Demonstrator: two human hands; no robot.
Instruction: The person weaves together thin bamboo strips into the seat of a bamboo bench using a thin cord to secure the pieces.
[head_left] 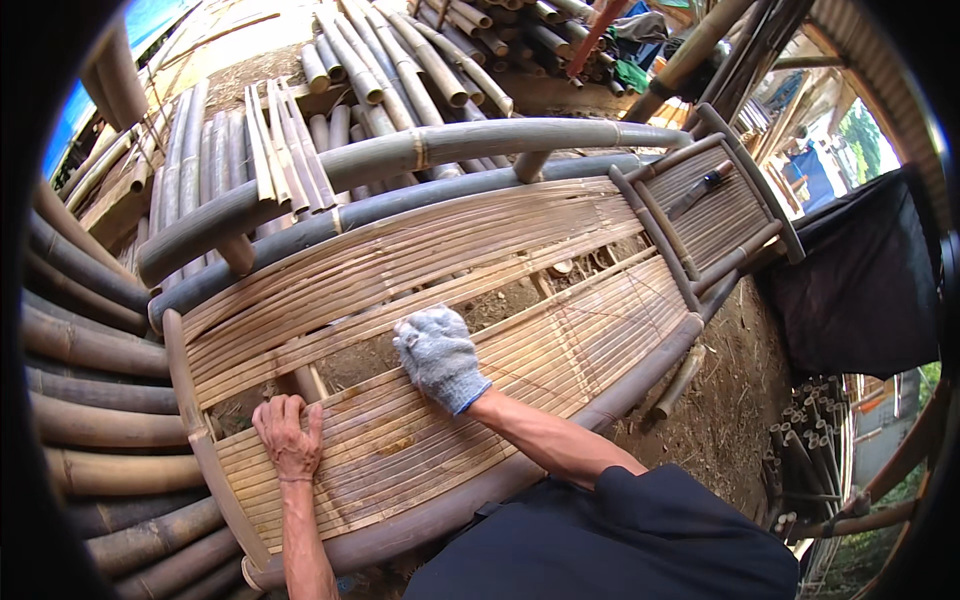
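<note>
A bamboo bench (560,345) with a slatted seat stretches in front of me, framed by thick dark poles. A long gap runs between its near and far slats, with soil showing below. My bare left hand (289,435) rests at the left end of the near slats (390,450), its fingers bent over their gap-side edge. My right hand (440,355), in a grey knitted glove, is closed into a fist at the same edge, farther right. Whatever it grips is hidden by the glove. A knife with a dark handle (712,180) lies on the slatted panel at the bench's right end.
Thick bamboo poles (110,390) lie stacked against the left end. More cut poles (400,70) and split strips (285,150) are piled behind the bench's back rail (420,150). A black cloth (850,280) hangs at right, above a bundle of thin tubes (815,425).
</note>
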